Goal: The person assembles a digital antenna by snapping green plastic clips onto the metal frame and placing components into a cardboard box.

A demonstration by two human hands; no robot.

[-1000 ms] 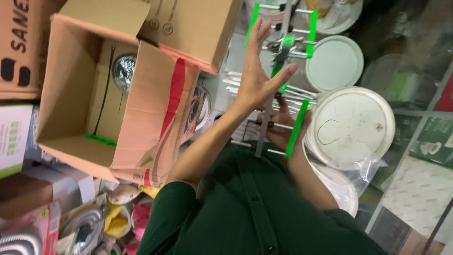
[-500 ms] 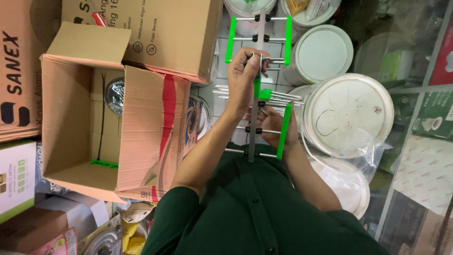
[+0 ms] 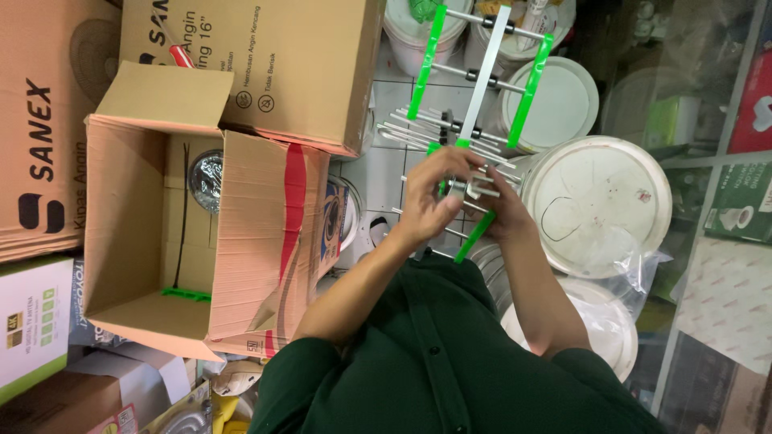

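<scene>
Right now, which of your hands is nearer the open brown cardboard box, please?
Left: the left hand is to the right of the open brown cardboard box; the right hand lies farther right.

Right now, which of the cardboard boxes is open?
The brown cardboard box left of the left hand: its flaps are folded out and the inside shows. The big printed boxes beside it are shut.

The antenna (image 3: pixel 474 120) is showing a silver boom and rods with bright green bars. Left of it, the open cardboard box (image 3: pixel 201 233) is showing plain brown with a red tape stripe. Right of the antenna, the bucket lids (image 3: pixel 599 201) are looking white. The shirt (image 3: pixel 450 362) is showing dark green.
</scene>
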